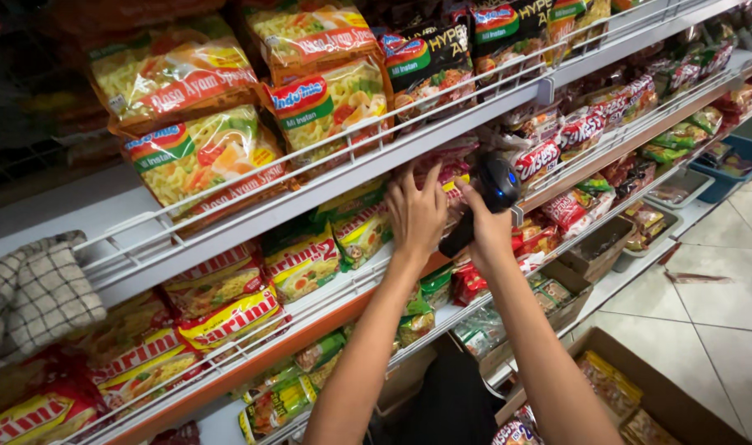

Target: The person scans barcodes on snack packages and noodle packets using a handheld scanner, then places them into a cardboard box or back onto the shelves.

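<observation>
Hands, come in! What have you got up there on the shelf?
Left hand flat on packets. Right hand gripping black scanner. Wire rail just above both.

Tiered shop shelving (129, 198) in white metal is seen running diagonally across the view, each level edged with a white wire rail (228, 206). An orange trim strip (252, 363) is fitted to a lower shelf edge. The floor (722, 321) is laid with pale square tiles. A brown cardboard box (681, 404) is placed on the floor. Lighting is even and artificial.
</observation>
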